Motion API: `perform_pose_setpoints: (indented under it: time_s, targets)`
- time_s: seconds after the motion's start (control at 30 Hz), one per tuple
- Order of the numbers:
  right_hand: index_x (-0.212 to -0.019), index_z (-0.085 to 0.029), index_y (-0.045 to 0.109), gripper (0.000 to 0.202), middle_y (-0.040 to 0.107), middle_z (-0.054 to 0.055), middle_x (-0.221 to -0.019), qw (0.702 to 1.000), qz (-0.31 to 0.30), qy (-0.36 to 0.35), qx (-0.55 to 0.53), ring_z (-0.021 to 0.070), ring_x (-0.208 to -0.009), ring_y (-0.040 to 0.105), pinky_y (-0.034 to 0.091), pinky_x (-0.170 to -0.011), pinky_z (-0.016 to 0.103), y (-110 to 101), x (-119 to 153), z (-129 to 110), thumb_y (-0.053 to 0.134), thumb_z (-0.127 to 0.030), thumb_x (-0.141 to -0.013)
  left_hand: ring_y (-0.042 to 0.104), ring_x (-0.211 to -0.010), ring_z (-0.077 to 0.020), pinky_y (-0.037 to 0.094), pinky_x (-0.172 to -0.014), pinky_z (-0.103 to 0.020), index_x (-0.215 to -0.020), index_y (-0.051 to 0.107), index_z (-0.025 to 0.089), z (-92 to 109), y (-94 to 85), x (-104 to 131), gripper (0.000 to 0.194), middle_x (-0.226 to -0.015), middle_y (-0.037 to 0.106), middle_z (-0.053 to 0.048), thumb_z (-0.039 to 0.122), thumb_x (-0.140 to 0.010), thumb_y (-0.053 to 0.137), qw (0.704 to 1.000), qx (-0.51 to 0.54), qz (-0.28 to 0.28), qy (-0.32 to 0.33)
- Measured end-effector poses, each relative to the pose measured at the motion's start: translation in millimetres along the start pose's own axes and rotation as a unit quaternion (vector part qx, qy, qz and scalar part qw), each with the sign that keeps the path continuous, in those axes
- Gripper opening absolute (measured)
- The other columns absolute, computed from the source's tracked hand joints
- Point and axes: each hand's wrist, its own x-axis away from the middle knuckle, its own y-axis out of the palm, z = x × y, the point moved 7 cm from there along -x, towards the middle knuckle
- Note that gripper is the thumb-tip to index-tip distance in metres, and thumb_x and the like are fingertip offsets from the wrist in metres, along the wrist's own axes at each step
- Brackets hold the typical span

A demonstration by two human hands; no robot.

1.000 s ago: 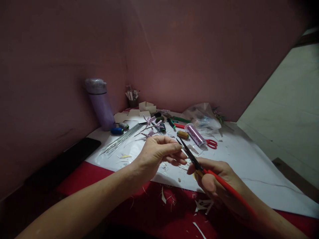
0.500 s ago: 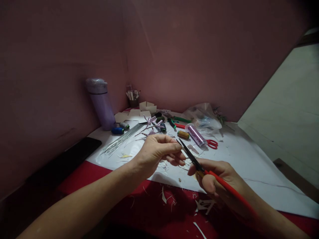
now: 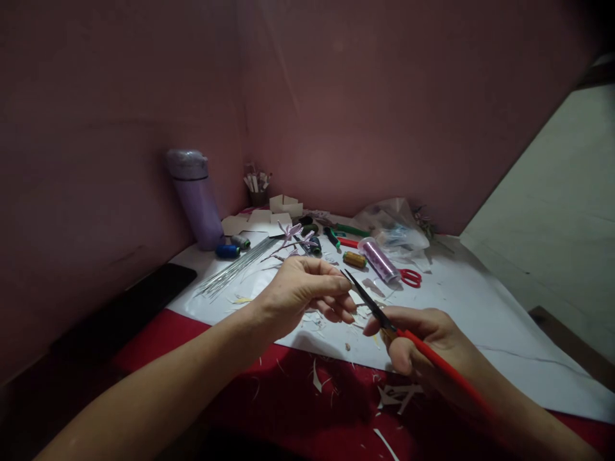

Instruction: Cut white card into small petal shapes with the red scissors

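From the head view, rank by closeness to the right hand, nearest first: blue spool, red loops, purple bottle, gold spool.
1. Red loops, just beyond the right hand.
2. Gold spool, mid-table.
3. Blue spool, left side.
4. Purple bottle, behind it, by the left wall.

A purple bottle (image 3: 198,208) and a dark cup (image 3: 259,198) stand near the pink wall (image 3: 365,115).
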Motion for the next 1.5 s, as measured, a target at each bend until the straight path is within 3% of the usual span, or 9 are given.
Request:
perform_pose_setpoints:
  time_s: [0.23,0.37,0.53,0.6,0.77,0.97,1.13,1.5]
  targets:
    - [-0.076,-0.019,0.060,0.022,0.049,-0.005,-0.042,0.998,0.048,-0.020,0.041,0.0080,-0.039,0.028,0.022,-0.039,0.023,-4.7,0.9,-7.1,0.063,-0.041,-0.072,0.065,-0.050,-0.0152,0.047,-0.046,-0.022,-0.065,0.060,0.012,-1.9,-0.5,0.2,0.016,-0.059,0.068,-0.005,0.023,-0.067,0.071,1.000,-0.008,-0.016,-0.004]
    - [-0.076,-0.020,0.060,0.023,0.053,-0.003,-0.044,0.998,0.043,-0.017,0.035,0.0076,-0.036,0.028,0.021,-0.037,0.024,-3.1,0.7,-4.8,0.065,-0.042,-0.070,0.065,-0.050,-0.0151,0.047,-0.046,-0.022,-0.064,0.060,0.012,-1.5,-1.1,-0.5,0.016,-0.060,0.068,-0.006,0.023,-0.068,0.071,1.000,-0.009,-0.019,-0.005]
    - [-0.073,-0.017,0.061,0.041,0.034,-0.008,-0.044,0.996,0.083,-0.007,-0.015,0.0056,-0.038,0.022,0.017,-0.036,0.021,-7.2,0.8,-1.4,0.063,-0.058,-0.068,0.065,-0.053,-0.0139,0.047,-0.049,-0.021,-0.068,0.062,0.012,3.8,0.3,0.1,0.016,-0.062,0.068,-0.005,0.025,-0.068,0.072,1.000,0.004,-0.017,0.012]
    - [-0.079,-0.017,0.061,0.042,0.032,-0.008,-0.047,0.994,0.110,-0.018,-0.016,0.0053,-0.038,0.022,0.018,-0.034,0.020,-11.8,1.4,-1.7,0.063,-0.057,-0.070,0.066,-0.054,-0.0134,0.048,-0.051,-0.020,-0.069,0.063,0.012,5.5,2.0,1.0,0.016,-0.063,0.068,-0.004,0.025,-0.069,0.071,1.000,0.006,-0.018,0.020]
    - [-0.096,-0.022,0.057,0.025,0.045,-0.005,-0.059,0.984,0.148,-0.087,0.040,0.0074,-0.044,0.036,0.029,-0.039,0.020,-19.8,2.4,-8.8,0.061,-0.041,-0.081,0.066,-0.055,-0.0144,0.048,-0.049,-0.020,-0.068,0.063,0.011,4.4,7.9,2.9,0.016,-0.063,0.068,-0.005,0.024,-0.070,0.071,0.999,0.000,-0.026,0.034]
    - [-0.104,-0.026,0.053,0.023,0.056,-0.001,-0.073,0.974,0.184,-0.109,0.075,0.0146,-0.061,0.052,0.043,-0.052,0.025,-17.6,3.8,-18.4,0.057,-0.036,-0.084,0.066,-0.055,-0.0154,0.049,-0.052,-0.023,-0.068,0.064,0.012,-3.0,12.7,2.5,0.016,-0.063,0.069,-0.005,0.026,-0.068,0.072,0.999,-0.005,-0.031,0.025]
    - [-0.103,-0.026,0.052,0.021,0.060,0.000,-0.078,0.961,0.229,-0.147,0.046,0.0155,-0.064,0.056,0.046,-0.056,0.027,-21.1,9.7,-21.1,0.057,-0.029,-0.083,0.065,-0.055,-0.0149,0.048,-0.052,-0.023,-0.068,0.063,0.012,-8.7,15.6,2.2,0.016,-0.063,0.068,-0.005,0.025,-0.069,0.071,0.999,-0.015,-0.037,0.016]
    - [-0.105,-0.025,0.053,0.022,0.061,-0.002,-0.075,0.961,0.227,-0.155,0.043,0.0127,-0.061,0.058,0.046,-0.052,0.022,-16.5,11.2,-23.1,0.058,-0.025,-0.083,0.066,-0.056,-0.0149,0.049,-0.053,-0.022,-0.071,0.064,0.010,-23.5,22.5,1.8,0.013,-0.065,0.068,-0.006,0.023,-0.072,0.068,0.998,-0.026,-0.053,-0.007]
